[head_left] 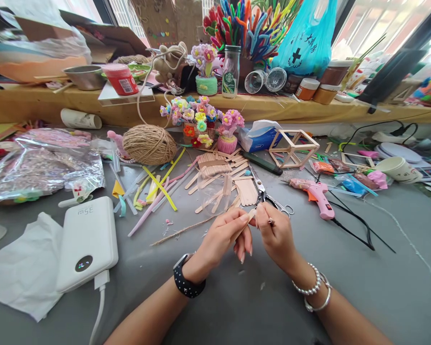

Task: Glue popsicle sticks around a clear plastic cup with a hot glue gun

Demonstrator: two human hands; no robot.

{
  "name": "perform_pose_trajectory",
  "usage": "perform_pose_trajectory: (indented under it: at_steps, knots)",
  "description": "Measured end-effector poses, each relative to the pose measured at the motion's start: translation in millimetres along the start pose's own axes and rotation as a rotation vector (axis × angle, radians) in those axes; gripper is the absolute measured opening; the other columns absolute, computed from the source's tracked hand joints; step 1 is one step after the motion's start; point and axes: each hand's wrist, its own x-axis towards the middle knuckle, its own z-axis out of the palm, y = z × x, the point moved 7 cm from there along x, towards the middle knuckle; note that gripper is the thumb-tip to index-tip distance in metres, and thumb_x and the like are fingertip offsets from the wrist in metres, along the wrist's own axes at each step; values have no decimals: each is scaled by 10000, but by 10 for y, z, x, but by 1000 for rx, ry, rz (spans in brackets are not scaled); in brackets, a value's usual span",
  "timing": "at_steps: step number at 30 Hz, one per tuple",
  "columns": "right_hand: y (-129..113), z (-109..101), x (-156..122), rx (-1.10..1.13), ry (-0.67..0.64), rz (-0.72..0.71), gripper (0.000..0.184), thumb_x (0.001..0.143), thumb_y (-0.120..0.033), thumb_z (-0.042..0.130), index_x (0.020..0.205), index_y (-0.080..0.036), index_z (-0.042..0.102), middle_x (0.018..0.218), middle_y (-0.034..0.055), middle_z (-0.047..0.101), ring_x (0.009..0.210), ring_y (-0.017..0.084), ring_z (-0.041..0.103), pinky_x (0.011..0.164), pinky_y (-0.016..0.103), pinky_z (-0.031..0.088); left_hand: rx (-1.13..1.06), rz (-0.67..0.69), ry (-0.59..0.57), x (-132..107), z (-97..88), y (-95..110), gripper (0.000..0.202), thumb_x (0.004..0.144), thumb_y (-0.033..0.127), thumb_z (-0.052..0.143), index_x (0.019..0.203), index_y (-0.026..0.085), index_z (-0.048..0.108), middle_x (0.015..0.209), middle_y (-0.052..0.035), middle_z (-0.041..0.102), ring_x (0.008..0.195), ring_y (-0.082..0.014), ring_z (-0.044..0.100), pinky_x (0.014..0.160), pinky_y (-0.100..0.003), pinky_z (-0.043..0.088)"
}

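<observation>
My left hand (pixel 224 237) is closed, with thumb and forefinger pinching a small pale craft stick (pixel 252 214), most of which the fingers cover. Close beside it, my right hand (pixel 278 237) is curled around a thin pencil-like rod (pixel 271 221); only its short brownish end shows. Both hands meet above the grey table (pixel 233 306). Just beyond the fingers lie metal scissors (pixel 260 184), partly hidden by my right hand. A row of craft sticks joined side by side (pixel 246 191) rests near the scissors, with loose craft sticks (pixel 215 179) spread behind.
A pink glue gun (pixel 318 194) with a black cord lies to the right. A wooden stick cube frame (pixel 293 148) stands farther back. Twine (pixel 150 144), pipe-cleaner flowers (pixel 201 117) and glue sticks (pixel 158 203) are at centre-left. A white power bank (pixel 89 239) lies at left.
</observation>
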Motion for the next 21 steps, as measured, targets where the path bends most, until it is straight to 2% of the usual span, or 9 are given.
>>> perform_pose_trajectory:
  at_steps: [5,8,13,18,21]
  knots:
    - [-4,-6,16,-14,-7,-10,298,867,-189,319,569,-209,328,499,-51,383,442,80,358,454,210,293,1,5,16,2,4,-6,197,841,305,398,738,160,484,438,28,561,304,-72,451,355,-173,310]
    - [-7,-4,25,-32,-25,-23,296,869,-194,327,574,-208,342,506,-47,400,449,83,372,465,210,304,79,48,37,3,2,0,227,853,351,385,757,168,479,452,33,554,336,-82,457,388,-188,353]
    - [39,28,27,-48,-70,25,295,890,-241,313,609,-203,394,530,-37,431,469,89,403,482,209,328,501,206,210,-53,-66,96,225,870,364,381,787,186,491,504,43,544,427,-93,504,508,-209,408]
    - [48,32,26,-38,-93,27,328,902,-319,313,615,-197,418,530,-38,436,477,86,412,491,204,328,961,371,357,-150,-57,202,189,879,295,370,862,201,533,574,21,578,506,-109,525,561,-219,372]
    - [42,15,19,-56,-91,23,316,880,-366,369,621,-194,428,522,-45,428,458,80,395,472,202,316,1084,453,397,-179,-42,210,191,875,276,374,894,210,552,605,8,593,516,-115,523,553,-220,353]
